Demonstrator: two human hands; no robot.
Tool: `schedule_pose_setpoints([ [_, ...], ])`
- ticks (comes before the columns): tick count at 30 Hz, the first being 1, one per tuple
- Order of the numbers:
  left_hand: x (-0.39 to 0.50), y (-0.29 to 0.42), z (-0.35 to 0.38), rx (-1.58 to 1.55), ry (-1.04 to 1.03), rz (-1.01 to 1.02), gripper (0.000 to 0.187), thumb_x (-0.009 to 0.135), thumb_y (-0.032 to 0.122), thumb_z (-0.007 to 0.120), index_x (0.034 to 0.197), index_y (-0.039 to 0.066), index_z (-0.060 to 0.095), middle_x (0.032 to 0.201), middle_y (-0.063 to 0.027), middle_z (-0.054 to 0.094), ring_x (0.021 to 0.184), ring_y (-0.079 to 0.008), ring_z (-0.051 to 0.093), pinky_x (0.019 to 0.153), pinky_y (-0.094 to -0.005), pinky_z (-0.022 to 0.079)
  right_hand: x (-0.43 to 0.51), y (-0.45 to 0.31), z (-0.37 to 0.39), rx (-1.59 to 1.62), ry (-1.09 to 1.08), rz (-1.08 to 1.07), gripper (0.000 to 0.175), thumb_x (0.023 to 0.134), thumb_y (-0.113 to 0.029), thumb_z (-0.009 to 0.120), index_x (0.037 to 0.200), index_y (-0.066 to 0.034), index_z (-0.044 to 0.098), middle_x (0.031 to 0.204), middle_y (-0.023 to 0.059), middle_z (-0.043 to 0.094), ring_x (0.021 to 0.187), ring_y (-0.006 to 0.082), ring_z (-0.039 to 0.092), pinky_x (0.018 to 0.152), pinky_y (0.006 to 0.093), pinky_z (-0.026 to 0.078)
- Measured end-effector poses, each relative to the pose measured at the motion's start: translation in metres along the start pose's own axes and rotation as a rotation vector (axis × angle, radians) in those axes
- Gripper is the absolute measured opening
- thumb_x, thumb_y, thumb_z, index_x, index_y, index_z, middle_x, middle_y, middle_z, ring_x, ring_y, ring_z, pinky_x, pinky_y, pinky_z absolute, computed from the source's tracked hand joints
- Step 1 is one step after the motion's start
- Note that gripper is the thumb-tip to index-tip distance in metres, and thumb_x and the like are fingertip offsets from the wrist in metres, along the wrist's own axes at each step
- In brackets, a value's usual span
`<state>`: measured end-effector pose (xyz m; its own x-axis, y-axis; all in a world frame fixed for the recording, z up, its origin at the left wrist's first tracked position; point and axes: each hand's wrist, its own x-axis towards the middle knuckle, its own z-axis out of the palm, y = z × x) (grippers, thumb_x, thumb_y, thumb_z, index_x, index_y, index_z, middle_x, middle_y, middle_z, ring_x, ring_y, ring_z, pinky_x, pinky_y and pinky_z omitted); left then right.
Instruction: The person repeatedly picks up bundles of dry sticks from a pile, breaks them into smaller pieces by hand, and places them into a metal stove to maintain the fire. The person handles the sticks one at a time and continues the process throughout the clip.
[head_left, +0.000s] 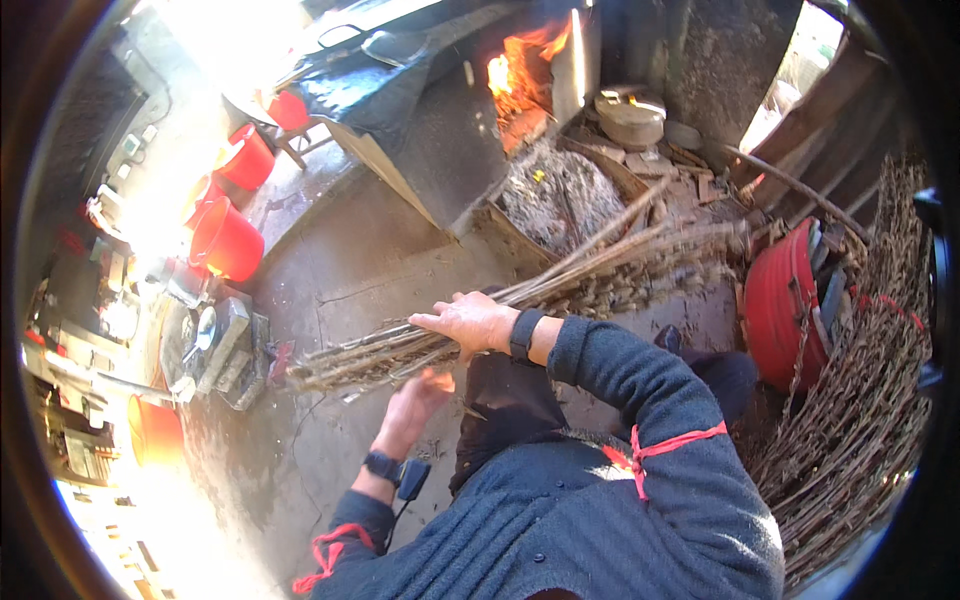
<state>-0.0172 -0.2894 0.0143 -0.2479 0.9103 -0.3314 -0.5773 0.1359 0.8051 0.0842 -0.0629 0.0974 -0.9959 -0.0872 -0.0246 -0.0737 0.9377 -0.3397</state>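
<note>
A long bundle of dry plant stalks (622, 270) lies across my thigh, slanting from lower left to upper right. My right hand (476, 322) rests over its middle, fingers pointing left; its underside is hidden, so its grip is unclear. Just below the left part of the bundle is my left hand (418, 401), blurred, its fingertips near the stalks; whether it holds anything does not show. Beyond the bundle, flames (521, 82) burn in the stove opening, and a heap of grey ash (559, 195) lies before it.
At the right stand a red metal drum (784, 307) and a large pile of dry stalks (840, 442). Red buckets (229, 240) and stacked blocks (236, 349) are at the left. A lidded pot (631, 120) sits beside the fire, with a long stick (799, 187) farther right.
</note>
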Motion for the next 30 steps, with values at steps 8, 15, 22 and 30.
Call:
schedule_pose_setpoints([
  [8,-0.037,0.088,0.036,1.809,0.152,0.537,0.089,0.060,0.031,0.088,0.133,-0.001,0.048,0.139,-0.0200,0.048,0.130,-0.0327,0.045,0.108,-0.0468,0.036,-0.001,-0.013,0.035,-0.236,0.013,0.025,0.080,0.068,-0.022,0.080,0.137,-0.0072,0.044,0.114,0.0098,0.061,0.104,0.0271,0.059,0.081,0.0430,0.049],
  [15,0.031,0.087,0.030,1.913,-0.077,0.247,0.125,0.047,0.041,0.091,0.150,0.014,0.027,0.149,-0.0201,0.035,0.134,-0.0357,0.039,0.110,-0.0499,0.033,-0.029,-0.015,0.054,-0.274,0.346,-0.003,0.044,0.083,-0.022,0.062,0.123,-0.0029,0.056,0.113,0.0087,0.061,0.106,0.0243,0.057,0.081,0.0401,0.046],
  [22,0.038,0.046,0.029,2.029,0.037,0.337,0.101,0.056,0.041,0.085,0.144,0.022,0.038,0.081,-0.0091,0.068,0.078,-0.0279,0.066,0.075,-0.0405,0.044,-0.048,-0.006,0.060,-0.259,0.550,-0.095,0.034,0.081,-0.022,0.060,0.110,-0.0057,0.060,0.105,0.0050,0.062,0.099,0.0213,0.059,0.080,0.0340,0.044],
  [30,0.014,0.067,0.001,2.100,0.113,0.451,0.069,0.055,0.036,0.085,0.116,0.017,0.059,0.080,-0.0061,0.067,0.078,-0.0248,0.065,0.074,-0.0395,0.042,-0.106,0.029,-0.018,-0.219,0.213,0.044,0.129,0.047,-0.039,0.090,0.153,-0.0210,0.020,0.156,0.0113,0.024,0.143,0.0343,0.023,0.113,0.0495,0.024],
])
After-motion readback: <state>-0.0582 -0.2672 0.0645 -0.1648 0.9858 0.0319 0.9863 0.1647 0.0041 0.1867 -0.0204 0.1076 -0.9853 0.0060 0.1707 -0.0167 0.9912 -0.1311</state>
